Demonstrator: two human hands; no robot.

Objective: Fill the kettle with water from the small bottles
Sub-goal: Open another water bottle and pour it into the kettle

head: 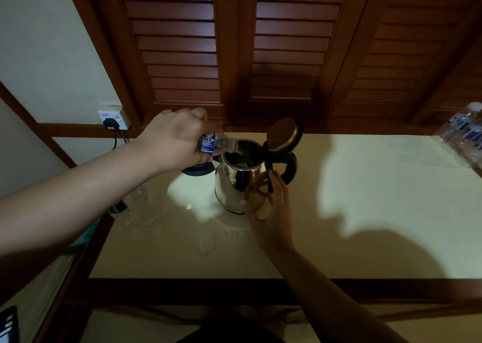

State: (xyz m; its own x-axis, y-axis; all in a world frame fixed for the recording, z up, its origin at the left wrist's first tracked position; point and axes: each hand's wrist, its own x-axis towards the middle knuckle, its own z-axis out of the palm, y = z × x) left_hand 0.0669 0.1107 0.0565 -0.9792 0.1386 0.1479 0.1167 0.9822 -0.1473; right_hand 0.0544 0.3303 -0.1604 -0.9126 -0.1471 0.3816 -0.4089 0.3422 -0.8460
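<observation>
Kettle (241, 183) open, bottle (217, 144) tipped over mouth

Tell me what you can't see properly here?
Head view:
- Water level inside the kettle: too dark.
- Small bottle: back half hidden in the left hand.
- Bottles at right: cut off by the edge.
- Kettle side: partly behind the right hand.

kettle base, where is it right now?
Head view: kettle base sits on the table, left of the kettle, partly hidden under the left hand.
</observation>
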